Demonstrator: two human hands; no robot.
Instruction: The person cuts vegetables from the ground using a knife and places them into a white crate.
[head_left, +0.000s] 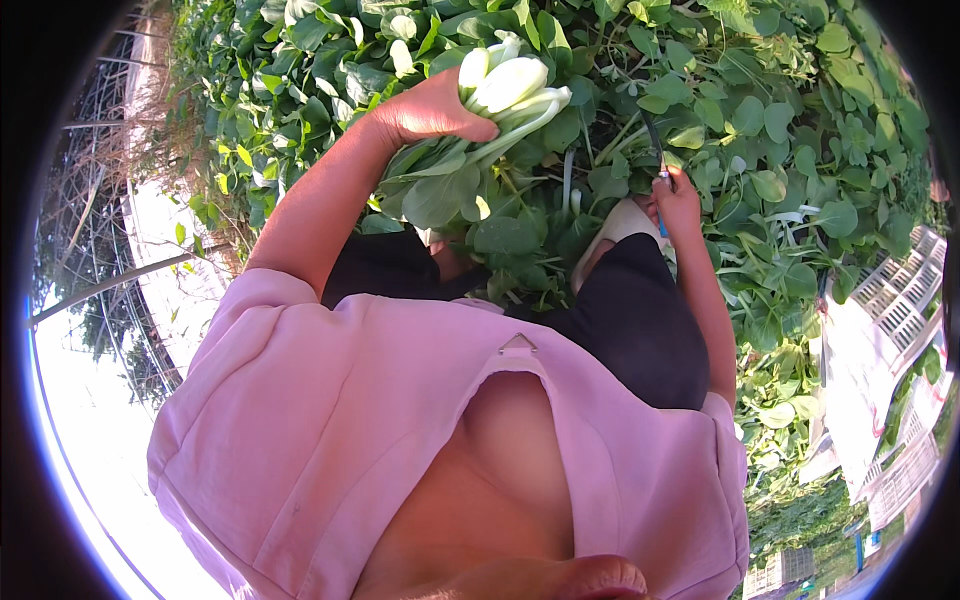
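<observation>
My left hand (442, 109) grips a bunch of leafy greens with pale stalks (514, 90), the white stem ends pointing up and right, the broad leaves hanging below the wrist. In my right hand (677, 196) is a small sickle or curved knife (654, 139); a bit of its blue handle shows under the fingers, and its thin dark blade reaches up among the leaves. Growing leafy plants (510, 232) fill the ground between and in front of my feet. A pale shoe (622, 221) stands just left of my right hand.
Dense greens (315, 75) spread ahead and to both sides. Cut stalks and leaves (780, 225) lie at the right. Beyond them are plastic crates (900, 292) with white sheeting (855, 375). A wire or pole fence (112, 285) and a pale strip (161, 247) run along the left.
</observation>
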